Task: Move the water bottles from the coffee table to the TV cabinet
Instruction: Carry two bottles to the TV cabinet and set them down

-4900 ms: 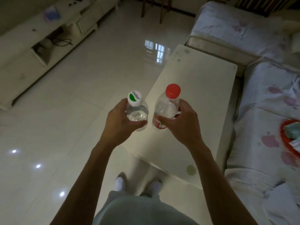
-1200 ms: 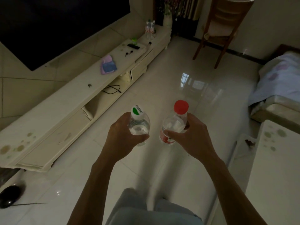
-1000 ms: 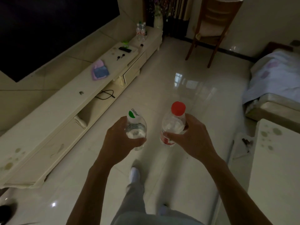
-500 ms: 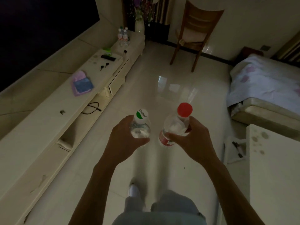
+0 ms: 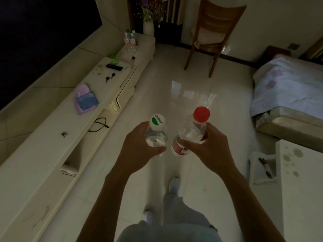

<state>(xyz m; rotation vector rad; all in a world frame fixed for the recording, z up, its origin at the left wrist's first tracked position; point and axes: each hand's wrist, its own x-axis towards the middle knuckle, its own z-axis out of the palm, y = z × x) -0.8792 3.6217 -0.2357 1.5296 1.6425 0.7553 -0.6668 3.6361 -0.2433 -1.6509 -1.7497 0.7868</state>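
Change: half a second ago the TV cabinet (image 5: 52, 154) lay further off at 9 o'clock; now the person has stepped along beside it, one foot forward, and the coffee table (image 5: 300, 189) has slid to the 4 o'clock edge of view.
Meaning: judged from this, the carry is well under way; neither bottle has been set down yet.
Left hand (image 5: 139, 151): wrapped round the white-capped bottle (image 5: 156, 135), held upright in the air at mid-frame.
Right hand (image 5: 206, 149): wrapped round the red-capped bottle (image 5: 190, 131), tilted slightly, just beside the other.
Bottles carried: two, one per hand, close together but apart.
Bottles on cabinet: a small cluster (image 5: 130, 41) at the far end, at 11 o'clock; two or three, too small to count surely.
Other cabinet items: one pink cloth (image 5: 84, 99), one dark remote (image 5: 114, 66).
Chairs: one wooden chair (image 5: 215, 32) at 1 o'clock.
Next: likely turn left and stand both bottles on the counter top.
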